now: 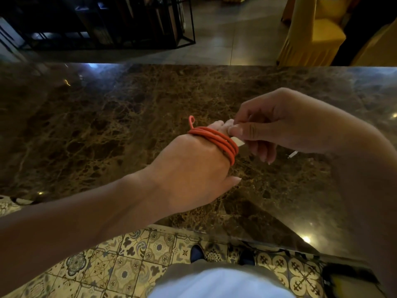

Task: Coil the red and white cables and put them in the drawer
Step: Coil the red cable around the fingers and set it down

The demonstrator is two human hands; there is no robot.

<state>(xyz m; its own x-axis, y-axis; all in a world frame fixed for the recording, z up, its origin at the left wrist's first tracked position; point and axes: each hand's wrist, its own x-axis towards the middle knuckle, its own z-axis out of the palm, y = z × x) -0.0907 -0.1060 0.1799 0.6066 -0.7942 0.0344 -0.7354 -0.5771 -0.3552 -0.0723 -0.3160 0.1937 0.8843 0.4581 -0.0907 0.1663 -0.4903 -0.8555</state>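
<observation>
Above the dark marble table [107,117], the left hand [191,166] is held out with its fingers straight and the red cable [217,139] wound round them in several turns, a small loop of its end sticking up at the far side. Just to the right, the right hand [277,123] pinches a white connector [237,142] at the coil's edge between thumb and fingertips. A small white piece [292,154] shows below that hand, too little of it visible to tell what it is.
</observation>
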